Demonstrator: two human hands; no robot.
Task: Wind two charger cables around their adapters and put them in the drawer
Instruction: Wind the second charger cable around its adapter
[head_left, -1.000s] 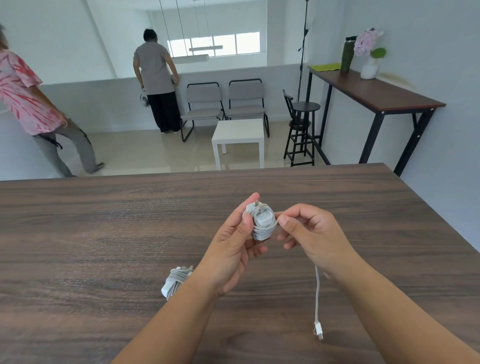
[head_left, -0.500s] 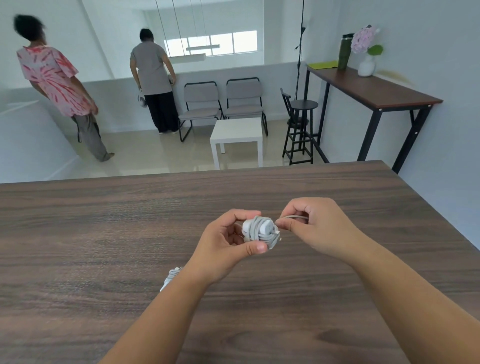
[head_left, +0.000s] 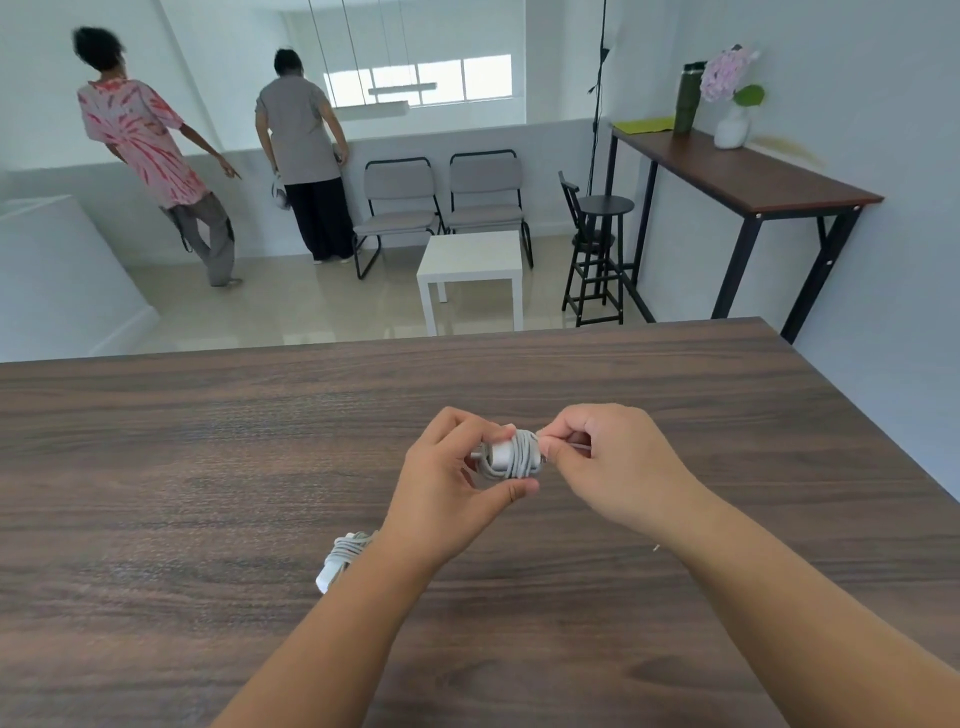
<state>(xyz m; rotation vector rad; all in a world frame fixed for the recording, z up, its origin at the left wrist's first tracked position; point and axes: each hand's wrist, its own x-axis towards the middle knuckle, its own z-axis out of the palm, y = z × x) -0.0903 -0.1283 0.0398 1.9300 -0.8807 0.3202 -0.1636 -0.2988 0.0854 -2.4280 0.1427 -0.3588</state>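
My left hand (head_left: 447, 491) holds a white charger adapter (head_left: 511, 454) above the dark wooden table (head_left: 182, 467), with grey cable wound many times around it. My right hand (head_left: 613, 462) pinches the short free end of that cable right beside the adapter. A second white adapter (head_left: 340, 558), wrapped in its own cable, lies on the table under my left forearm and is partly hidden by it. No drawer is in view.
The table's far edge and right edge (head_left: 857, 415) are in sight. Beyond it stand a white side table (head_left: 470, 260), two chairs, a stool and a high desk (head_left: 743, 171). Two people (head_left: 150, 145) stand far off at the back.
The loose cable tail that hung down to the table has been wound up onto the adapter. My right hand has moved close to the adapter, holding only a short end.
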